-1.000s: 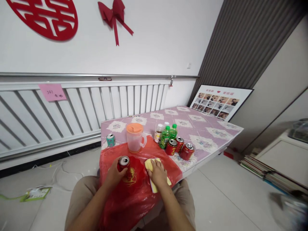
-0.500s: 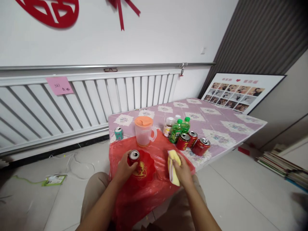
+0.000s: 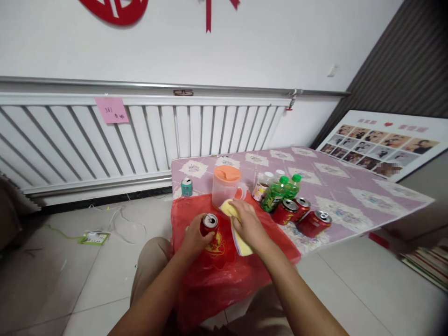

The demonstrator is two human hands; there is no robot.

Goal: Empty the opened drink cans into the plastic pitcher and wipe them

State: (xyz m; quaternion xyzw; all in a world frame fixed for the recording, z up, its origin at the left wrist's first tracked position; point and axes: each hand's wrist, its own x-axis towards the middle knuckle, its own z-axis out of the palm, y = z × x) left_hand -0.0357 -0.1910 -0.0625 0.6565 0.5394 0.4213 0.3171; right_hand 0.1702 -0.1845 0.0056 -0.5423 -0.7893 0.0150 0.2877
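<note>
The left hand (image 3: 196, 237) curves round a smooth metal can (image 3: 210, 223), thumb and fingers grasping its cylindrical side; the can is upright, its top opened, at the near left of the table (image 3: 378, 193). Below it lies a glossy, wrinkled sheet (image 3: 276, 238) of thin red plastic, with a gold print (image 3: 215, 249) just beside the can. Whether the can's base touches the red surface cannot be told. The right hand (image 3: 248, 224) clasps a soft, folded yellow cloth (image 3: 244, 246), which hangs down with a pale edge, to the right of the can. Beyond stands a translucent plastic jug (image 3: 224, 189), round-walled, with an orange lid and looped handle. Far left is a small teal can (image 3: 186, 187); to the right cluster clear and green plastic bottles (image 3: 275, 196) and three red cans (image 3: 285, 213). A ribbed white radiator (image 3: 196, 133) lines the wall.
</note>
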